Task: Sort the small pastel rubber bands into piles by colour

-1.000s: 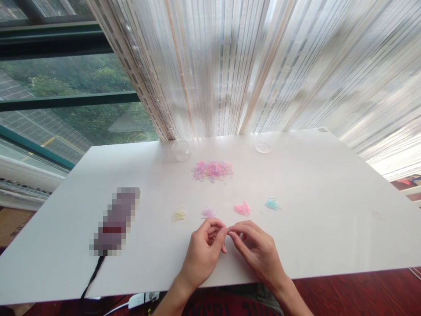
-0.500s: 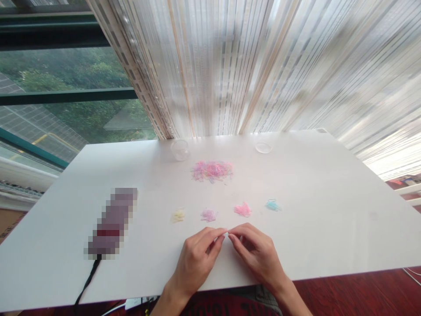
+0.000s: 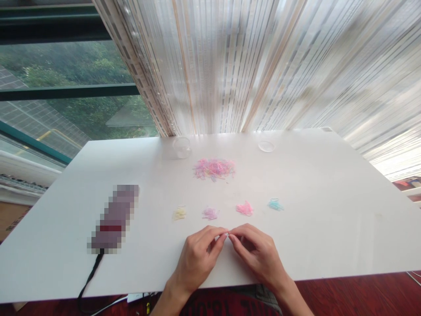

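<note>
My left hand (image 3: 198, 256) and my right hand (image 3: 258, 250) meet fingertip to fingertip above the near part of the white table (image 3: 329, 219). Each hand pinches thumb against forefinger; whatever is between the tips is too small to make out. Just beyond them lies a row of little heaps of thin strips: a yellow heap (image 3: 180, 213), a lilac heap (image 3: 210, 213), a pink heap (image 3: 245, 208) and a light blue heap (image 3: 275, 204). Farther back is a larger mixed pile (image 3: 214, 169) of pink, lilac and pale strips.
At the back edge stand a clear round container (image 3: 182, 148) and, to its right, a clear round lid (image 3: 266, 146). A blurred-out purple object (image 3: 115, 219) with a black cord (image 3: 88, 281) lies on the left. A striped curtain (image 3: 213, 66) hangs behind the table.
The view has shifted slightly, so the table's things sit a little farther right and higher. Both hands keep nearly the same pinched pose.
</note>
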A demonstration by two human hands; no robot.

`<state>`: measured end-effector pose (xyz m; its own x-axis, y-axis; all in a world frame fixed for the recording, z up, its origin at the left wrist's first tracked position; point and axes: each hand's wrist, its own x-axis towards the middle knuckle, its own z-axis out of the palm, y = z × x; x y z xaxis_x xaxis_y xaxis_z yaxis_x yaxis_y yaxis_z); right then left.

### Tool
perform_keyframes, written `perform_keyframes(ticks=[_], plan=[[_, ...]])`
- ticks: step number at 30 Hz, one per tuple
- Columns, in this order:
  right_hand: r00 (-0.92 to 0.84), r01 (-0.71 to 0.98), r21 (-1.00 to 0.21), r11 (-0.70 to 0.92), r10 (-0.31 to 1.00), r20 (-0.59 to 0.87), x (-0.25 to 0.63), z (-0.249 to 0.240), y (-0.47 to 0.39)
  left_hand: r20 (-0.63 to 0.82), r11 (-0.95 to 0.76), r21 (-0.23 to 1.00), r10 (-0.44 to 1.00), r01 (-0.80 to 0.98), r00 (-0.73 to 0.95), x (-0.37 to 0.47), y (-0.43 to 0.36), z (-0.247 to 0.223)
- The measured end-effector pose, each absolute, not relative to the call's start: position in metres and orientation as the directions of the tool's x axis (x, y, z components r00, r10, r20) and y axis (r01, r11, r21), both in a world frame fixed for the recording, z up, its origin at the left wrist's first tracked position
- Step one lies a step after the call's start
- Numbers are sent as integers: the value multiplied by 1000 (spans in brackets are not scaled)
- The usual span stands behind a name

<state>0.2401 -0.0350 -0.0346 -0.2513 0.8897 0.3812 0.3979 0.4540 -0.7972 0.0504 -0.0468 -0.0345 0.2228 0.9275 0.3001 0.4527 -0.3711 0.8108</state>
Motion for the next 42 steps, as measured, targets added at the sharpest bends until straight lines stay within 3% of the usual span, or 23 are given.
perform_keyframes(ticks=[42], plan=[[-201,432,-784,446,895,398,238,-31,-35,174,-215,863,976,456,132,50,-47,-35]])
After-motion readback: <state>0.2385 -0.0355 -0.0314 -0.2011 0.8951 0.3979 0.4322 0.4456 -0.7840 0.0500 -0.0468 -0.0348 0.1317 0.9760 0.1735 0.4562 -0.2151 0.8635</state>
